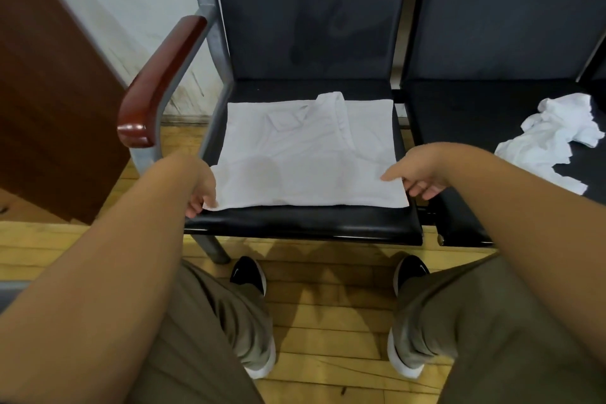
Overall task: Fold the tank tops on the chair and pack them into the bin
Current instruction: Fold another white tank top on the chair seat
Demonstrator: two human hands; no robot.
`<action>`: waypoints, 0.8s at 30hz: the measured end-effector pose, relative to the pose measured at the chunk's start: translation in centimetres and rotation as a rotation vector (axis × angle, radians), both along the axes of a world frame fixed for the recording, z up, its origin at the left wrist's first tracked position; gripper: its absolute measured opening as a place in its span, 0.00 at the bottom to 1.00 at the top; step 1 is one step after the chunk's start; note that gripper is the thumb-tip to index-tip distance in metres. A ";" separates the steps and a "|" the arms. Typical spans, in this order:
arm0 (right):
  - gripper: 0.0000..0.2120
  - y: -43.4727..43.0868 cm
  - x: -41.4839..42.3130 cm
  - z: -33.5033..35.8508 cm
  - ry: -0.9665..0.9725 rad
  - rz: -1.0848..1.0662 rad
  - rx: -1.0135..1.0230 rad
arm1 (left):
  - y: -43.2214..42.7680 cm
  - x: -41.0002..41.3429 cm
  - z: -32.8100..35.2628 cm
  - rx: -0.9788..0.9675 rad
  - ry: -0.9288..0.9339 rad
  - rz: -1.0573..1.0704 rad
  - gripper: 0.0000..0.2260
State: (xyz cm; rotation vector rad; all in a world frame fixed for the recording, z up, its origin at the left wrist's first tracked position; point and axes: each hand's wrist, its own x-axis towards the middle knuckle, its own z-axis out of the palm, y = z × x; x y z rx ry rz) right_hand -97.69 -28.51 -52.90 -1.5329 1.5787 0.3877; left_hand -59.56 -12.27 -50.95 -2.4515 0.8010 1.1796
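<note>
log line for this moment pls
left hand: pinches top corner | right hand: pinches other corner | top: laid on seat | second top: crumpled, next seat

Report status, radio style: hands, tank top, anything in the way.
Left hand, right hand: each pinching a near corner of white tank top. It lies flat on chair seat. Second tank top crumpled on next seat; no bin visible.

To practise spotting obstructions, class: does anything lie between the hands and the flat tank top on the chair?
Nothing visible does: the left hand and right hand each already hold a near corner of the tank top.
</note>
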 end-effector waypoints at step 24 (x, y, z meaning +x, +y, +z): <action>0.12 -5.5 4.2 -1.0 0.031 0.043 -0.460 | -12.4 -6.6 -0.5 -0.540 -0.079 -0.580 0.14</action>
